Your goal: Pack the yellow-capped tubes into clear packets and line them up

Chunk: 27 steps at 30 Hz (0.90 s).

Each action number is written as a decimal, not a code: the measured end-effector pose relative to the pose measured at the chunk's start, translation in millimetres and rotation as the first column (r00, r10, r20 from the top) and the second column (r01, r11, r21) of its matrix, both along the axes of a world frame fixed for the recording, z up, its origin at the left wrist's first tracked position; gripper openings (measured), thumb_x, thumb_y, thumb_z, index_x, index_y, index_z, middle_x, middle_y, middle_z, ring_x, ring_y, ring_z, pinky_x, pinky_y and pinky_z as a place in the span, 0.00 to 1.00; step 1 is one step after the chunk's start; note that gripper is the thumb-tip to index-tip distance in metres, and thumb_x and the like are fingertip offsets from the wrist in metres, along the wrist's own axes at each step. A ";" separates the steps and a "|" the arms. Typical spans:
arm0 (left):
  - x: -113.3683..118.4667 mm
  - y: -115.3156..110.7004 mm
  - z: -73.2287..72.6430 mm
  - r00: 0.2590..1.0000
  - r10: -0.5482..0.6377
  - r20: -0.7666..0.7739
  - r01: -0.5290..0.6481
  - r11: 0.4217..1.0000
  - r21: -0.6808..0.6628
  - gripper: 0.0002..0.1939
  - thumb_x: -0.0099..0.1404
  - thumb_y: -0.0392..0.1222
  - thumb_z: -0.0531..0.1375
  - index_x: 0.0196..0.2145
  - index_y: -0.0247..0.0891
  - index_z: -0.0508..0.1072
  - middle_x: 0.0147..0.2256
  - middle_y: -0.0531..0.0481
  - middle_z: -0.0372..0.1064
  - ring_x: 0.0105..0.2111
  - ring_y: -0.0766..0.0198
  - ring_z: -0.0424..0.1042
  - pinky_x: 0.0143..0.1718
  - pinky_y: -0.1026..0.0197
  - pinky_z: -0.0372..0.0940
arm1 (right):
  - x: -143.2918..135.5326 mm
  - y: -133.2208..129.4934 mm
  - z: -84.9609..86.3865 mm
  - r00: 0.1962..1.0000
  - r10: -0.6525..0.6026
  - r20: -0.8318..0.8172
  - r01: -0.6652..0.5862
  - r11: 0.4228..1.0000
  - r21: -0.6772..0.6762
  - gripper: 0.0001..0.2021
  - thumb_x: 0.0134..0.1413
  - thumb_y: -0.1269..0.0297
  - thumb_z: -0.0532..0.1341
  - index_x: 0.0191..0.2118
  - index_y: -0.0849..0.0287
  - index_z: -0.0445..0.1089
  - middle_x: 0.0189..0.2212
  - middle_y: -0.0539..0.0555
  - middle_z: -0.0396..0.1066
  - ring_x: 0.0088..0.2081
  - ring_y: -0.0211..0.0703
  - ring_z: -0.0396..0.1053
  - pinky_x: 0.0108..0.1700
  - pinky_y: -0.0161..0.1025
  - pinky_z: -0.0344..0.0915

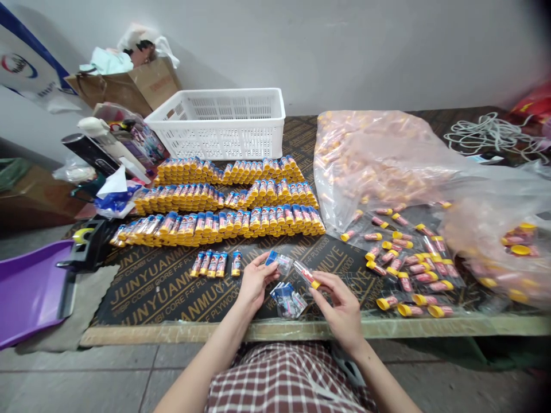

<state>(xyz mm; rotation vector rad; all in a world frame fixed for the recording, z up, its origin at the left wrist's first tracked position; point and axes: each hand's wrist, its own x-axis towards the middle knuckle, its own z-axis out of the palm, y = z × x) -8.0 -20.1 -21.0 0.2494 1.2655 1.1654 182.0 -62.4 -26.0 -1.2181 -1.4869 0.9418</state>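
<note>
Pinched in my left hand (257, 279) is a small clear plastic sleeve with a blue header (279, 261). My right hand (340, 301) grips a clear tube with a yellow cap and pink contents (305, 273) by its capped end. The tube's far end is close to the sleeve; whether they touch I cannot tell. A small pile of similar blue-topped sleeves (289, 301) lies on the board between my hands. Left of my left hand stand several blue-and-yellow tubes (210, 265). Loose yellow-capped tubes (404, 283) are scattered right of my right hand.
Long stacked rows of blue-and-yellow tubes (224, 223) lie before a white plastic basket (224, 136). A large clear bag of tubes (374, 155) stands at back right, another bag (495, 246) nearer. A purple dustpan (34, 287) is at left. The table's wooden edge (189, 332) runs in front.
</note>
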 end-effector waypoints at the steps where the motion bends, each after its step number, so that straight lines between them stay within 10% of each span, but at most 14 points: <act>1: 0.2 -0.3 0.6 1.000 -0.007 0.013 0.007 1.000 0.007 0.21 0.44 0.33 0.71 0.37 0.33 0.72 0.23 0.53 0.73 0.20 0.71 0.70 0.25 0.69 0.68 | -0.5 -0.1 0.0 1.000 -0.002 0.001 0.002 1.000 0.003 0.11 0.55 0.67 0.60 0.44 0.52 0.70 0.44 0.56 0.70 0.48 0.47 0.68 0.48 0.48 0.69; 20: 2.2 -4.0 1.9 0.998 0.046 -0.035 -0.047 0.999 -0.014 0.19 0.39 0.48 0.72 0.22 0.32 0.73 0.21 0.52 0.71 0.23 0.68 0.70 0.30 0.63 0.68 | -3.8 1.1 9.4 0.987 -0.072 0.143 0.046 0.984 0.174 0.14 0.53 0.71 0.59 0.45 0.50 0.71 0.44 0.55 0.72 0.47 0.48 0.70 0.50 0.50 0.67; 27: 10.0 -6.5 9.9 0.999 -0.041 -0.012 0.042 0.992 0.116 0.16 0.47 0.47 0.69 0.29 0.33 0.75 0.28 0.50 0.74 0.26 0.68 0.71 0.33 0.63 0.68 | -6.7 0.2 4.3 0.974 0.160 0.158 -0.176 0.980 0.092 0.16 0.56 0.71 0.57 0.49 0.49 0.70 0.47 0.55 0.70 0.49 0.46 0.68 0.51 0.47 0.67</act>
